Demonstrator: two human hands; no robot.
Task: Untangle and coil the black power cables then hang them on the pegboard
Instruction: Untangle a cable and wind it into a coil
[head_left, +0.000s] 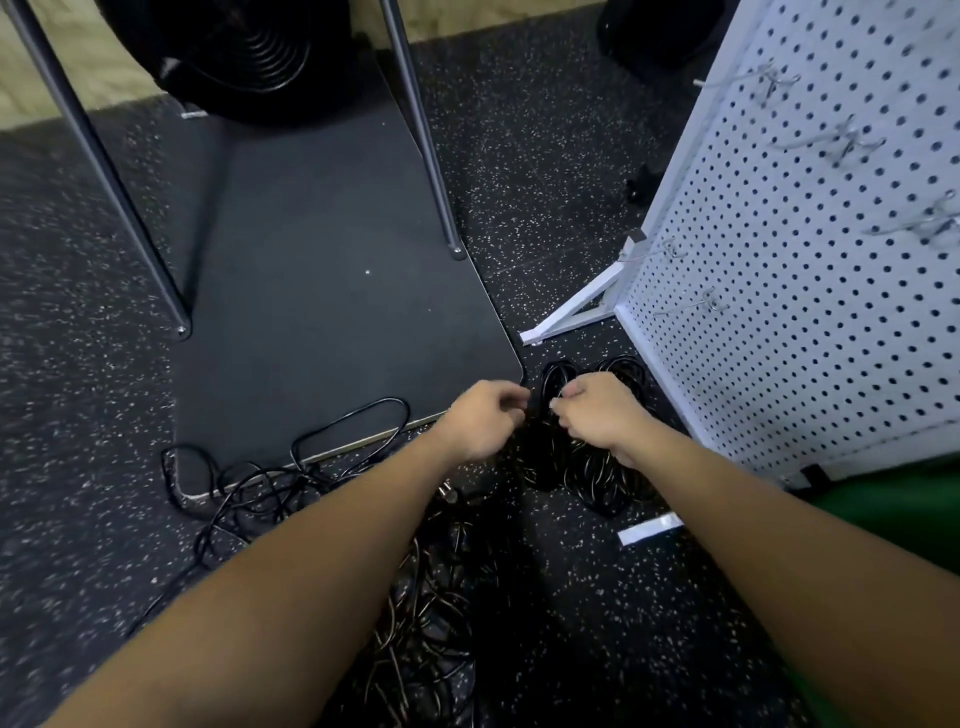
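A coiled bundle of black cable (582, 467) hangs between my two hands above the speckled floor. My left hand (480, 418) pinches the bundle's left side with curled fingers. My right hand (597, 410) grips its top, and something thin and pale shows at the fingertips. Behind my right hand, more black coils (626, 371) lie on the floor at the foot of the white pegboard (810, 291), which carries several metal hooks (709, 304). A tangled heap of black cable (426, 613) spreads under my forearms, with loose loops (348, 431) running onto the black mat.
A black mat (322, 291) lies ahead with two dark metal legs (431, 156) standing on it and a large black round object (244, 57) at the back. The pegboard's white foot (571, 317) juts left. A white strip (649, 527) lies on the floor.
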